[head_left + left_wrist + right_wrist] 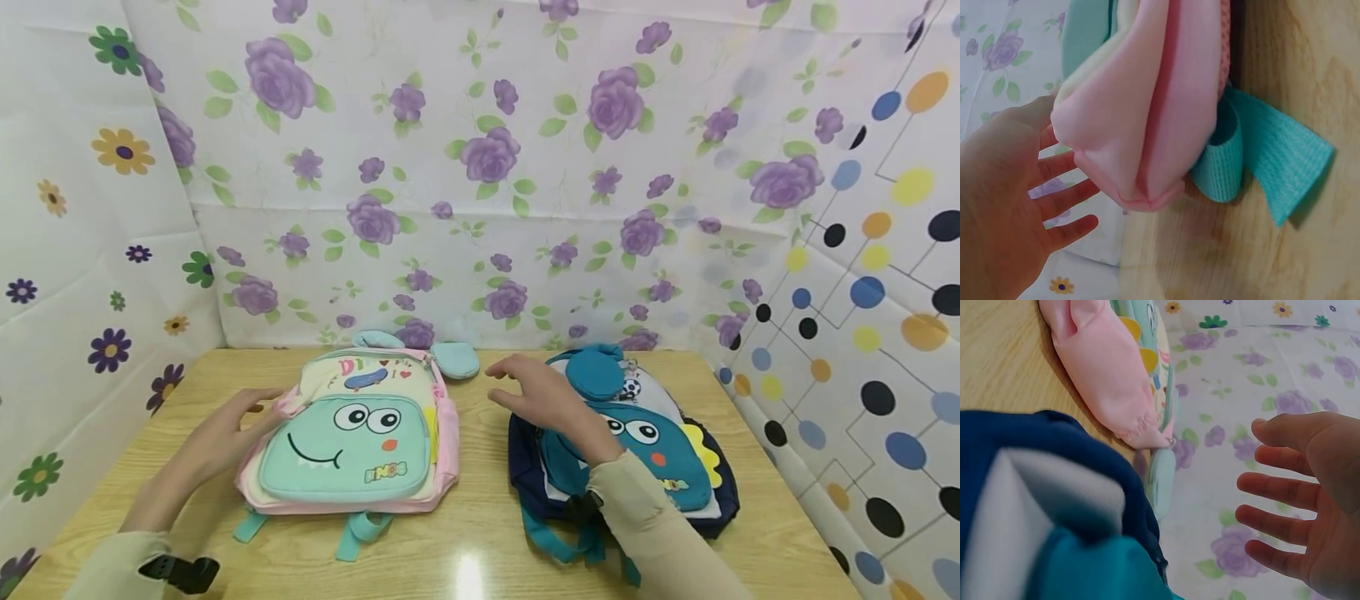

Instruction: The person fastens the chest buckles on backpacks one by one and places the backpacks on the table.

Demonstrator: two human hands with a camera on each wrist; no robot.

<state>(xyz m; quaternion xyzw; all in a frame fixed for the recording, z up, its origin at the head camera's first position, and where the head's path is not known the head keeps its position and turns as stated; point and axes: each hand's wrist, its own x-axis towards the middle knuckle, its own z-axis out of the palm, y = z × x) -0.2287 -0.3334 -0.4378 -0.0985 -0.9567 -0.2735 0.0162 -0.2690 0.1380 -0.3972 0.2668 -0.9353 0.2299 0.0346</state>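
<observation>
A pink and mint backpack (345, 450) with a cartoon face lies on the table at left. My left hand (217, 442) is at its left side, fingers spread and relaxed; in the left wrist view the hand (1016, 175) is beside the pink fabric (1141, 125), and whether it touches cannot be told. A navy and teal backpack (652, 450) lies at right. Above its left part hangs my right hand (547, 404), fingers apart and holding nothing. The right wrist view shows the hand (1304, 494) apart from the navy fabric (1085, 444).
Teal straps (365, 529) of the left backpack lie toward the front of the wooden table (465, 533). A mint round flap (456, 360) sticks out at its upper right. Flowered sheeting (450, 167) stands behind, with patterned sheets at both sides.
</observation>
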